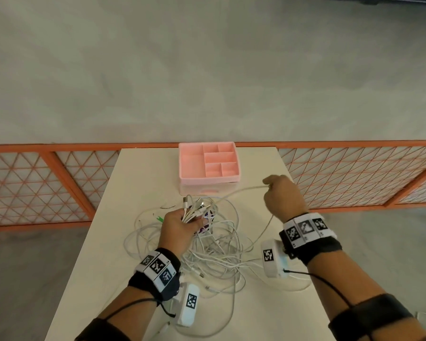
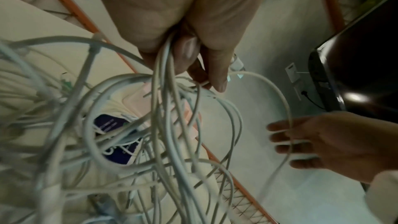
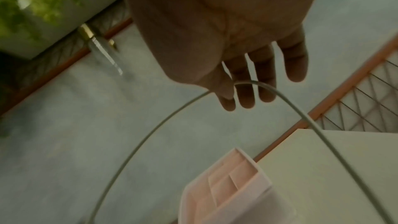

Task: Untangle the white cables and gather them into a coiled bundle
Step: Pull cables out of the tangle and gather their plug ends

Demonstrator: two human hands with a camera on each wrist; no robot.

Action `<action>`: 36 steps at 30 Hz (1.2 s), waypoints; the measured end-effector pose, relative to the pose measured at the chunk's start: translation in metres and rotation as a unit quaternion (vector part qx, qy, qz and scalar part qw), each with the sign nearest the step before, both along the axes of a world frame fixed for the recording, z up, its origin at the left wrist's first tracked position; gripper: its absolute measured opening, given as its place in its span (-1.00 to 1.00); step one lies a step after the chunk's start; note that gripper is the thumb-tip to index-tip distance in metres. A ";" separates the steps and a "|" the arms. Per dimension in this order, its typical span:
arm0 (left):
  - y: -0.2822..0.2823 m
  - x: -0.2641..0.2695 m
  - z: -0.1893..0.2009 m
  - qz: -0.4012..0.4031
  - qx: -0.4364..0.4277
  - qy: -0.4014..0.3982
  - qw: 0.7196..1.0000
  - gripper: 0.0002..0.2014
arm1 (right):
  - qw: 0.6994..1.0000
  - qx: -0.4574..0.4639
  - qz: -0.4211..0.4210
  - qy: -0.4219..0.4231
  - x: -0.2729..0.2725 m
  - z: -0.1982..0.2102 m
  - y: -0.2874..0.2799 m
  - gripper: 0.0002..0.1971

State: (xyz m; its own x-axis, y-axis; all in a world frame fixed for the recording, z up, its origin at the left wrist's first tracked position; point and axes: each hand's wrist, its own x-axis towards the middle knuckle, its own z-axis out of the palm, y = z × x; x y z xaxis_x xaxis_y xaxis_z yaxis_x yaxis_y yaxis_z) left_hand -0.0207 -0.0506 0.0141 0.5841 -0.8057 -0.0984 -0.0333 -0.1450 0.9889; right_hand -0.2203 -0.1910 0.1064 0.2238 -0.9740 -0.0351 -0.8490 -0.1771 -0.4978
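A tangle of white cables lies in the middle of the white table. My left hand grips a bunch of cable ends, and their plugs fan out above its fingers. In the left wrist view the strands hang down from that fist. My right hand is raised to the right of the pile. It pinches a single white cable between thumb and fingers. In the right wrist view this cable arcs away from under the thumb.
A pink compartment tray stands at the table's far edge, just beyond the pile. A dark purple item lies under the tangle, and a green connector sits left of my left hand. An orange mesh fence runs behind the table.
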 end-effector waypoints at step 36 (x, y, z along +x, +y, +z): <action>-0.017 -0.009 0.027 -0.032 -0.018 -0.032 0.999 -0.86 | 0.983 -0.078 0.157 -0.060 0.018 0.020 0.024 -0.42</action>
State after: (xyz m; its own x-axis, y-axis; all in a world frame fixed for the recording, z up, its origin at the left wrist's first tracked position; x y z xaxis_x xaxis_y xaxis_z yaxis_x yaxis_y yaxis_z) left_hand -0.0299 -0.0678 0.0407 0.5354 -0.8439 -0.0329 -0.1055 -0.1055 0.9888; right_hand -0.2021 -0.1675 0.1267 0.5078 -0.8476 0.1540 -0.6770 -0.5032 -0.5371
